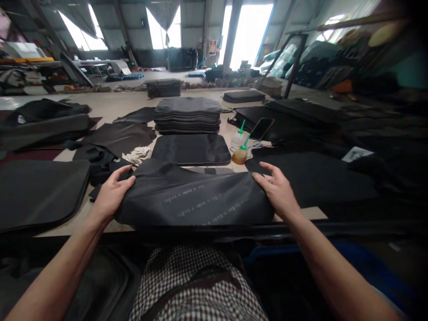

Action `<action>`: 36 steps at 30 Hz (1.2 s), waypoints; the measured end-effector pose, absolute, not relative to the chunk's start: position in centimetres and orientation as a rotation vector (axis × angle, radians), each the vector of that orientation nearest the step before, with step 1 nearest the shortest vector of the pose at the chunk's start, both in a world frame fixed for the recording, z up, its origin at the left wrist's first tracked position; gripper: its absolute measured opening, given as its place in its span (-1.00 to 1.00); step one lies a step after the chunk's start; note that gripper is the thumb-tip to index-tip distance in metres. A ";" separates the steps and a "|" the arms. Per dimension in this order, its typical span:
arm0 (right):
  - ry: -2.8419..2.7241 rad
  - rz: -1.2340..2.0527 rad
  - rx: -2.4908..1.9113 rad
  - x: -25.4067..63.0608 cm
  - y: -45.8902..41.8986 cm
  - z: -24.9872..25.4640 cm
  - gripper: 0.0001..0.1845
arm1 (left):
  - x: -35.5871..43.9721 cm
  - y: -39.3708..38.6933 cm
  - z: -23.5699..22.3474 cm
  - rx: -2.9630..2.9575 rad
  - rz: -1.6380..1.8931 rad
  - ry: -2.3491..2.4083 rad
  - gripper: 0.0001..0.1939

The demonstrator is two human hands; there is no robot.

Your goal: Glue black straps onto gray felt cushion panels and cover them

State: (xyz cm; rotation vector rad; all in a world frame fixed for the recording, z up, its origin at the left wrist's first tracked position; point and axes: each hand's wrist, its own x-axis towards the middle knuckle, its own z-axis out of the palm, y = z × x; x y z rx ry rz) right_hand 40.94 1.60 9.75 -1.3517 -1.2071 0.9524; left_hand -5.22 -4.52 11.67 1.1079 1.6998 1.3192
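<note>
A dark sheet of material (197, 200) with faint printed lettering spans the table's front edge between my hands. My left hand (112, 191) grips its upper left corner, the thumb on top and the fingers partly behind it. At the upper right corner my right hand (277, 187) pinches the same sheet. The sheet's far edge sags a little between the two grips. Just beyond it lies a flat black panel with rounded corners (192, 149). A neat stack of similar panels (187, 116) stands behind that one.
Two squeeze bottles with green nozzles, one clear (238, 139) and one amber (240, 156), stand right of the panel near a phone (261, 129). Crumpled white cloth (136, 156) lies to the left. Dark sheets (36, 189) cover both sides of the table.
</note>
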 end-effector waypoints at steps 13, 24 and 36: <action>-1.349 0.924 -1.328 42.3 4.0 8.3 -0.56 | -5.5 -3.0 9.4 1.322 1.295 1.812 -0.48; -1.687 0.769 -1.575 43.1 1.0 3.0 -0.39 | -6.5 -3.9 4.9 1.521 0.846 1.911 -0.15; -1.764 0.501 -1.663 42.1 0.4 2.0 -0.43 | -5.7 -4.3 4.4 1.824 0.675 2.165 -0.29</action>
